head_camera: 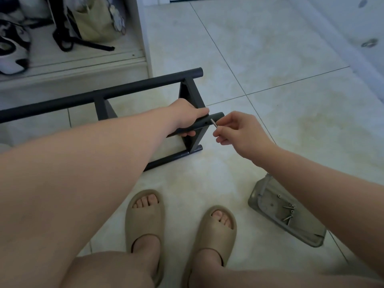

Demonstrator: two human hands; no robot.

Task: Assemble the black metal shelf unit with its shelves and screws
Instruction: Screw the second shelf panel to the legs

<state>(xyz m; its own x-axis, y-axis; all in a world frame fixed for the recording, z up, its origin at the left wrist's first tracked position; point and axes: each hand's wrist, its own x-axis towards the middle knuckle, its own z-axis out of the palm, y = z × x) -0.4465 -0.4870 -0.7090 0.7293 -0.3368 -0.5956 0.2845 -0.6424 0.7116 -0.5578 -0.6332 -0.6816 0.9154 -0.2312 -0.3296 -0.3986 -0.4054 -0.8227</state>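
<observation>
The black metal shelf frame (99,96) lies on its side on the tiled floor, its long tubes running left. My left hand (185,116) grips a black tube (216,117) near its end, where small holes show. My right hand (234,129) pinches a silver screw (214,123) whose tip touches the tube beside a hole. Several more screws (287,213) lie in a grey tray (270,204) on the floor at the lower right, partly hidden by my right forearm.
A white low cabinet (72,65) with shoes and a beige bag stands at the back left, just behind the frame. My feet in beige slippers (145,221) are on the floor in front. A white wall base runs along the right.
</observation>
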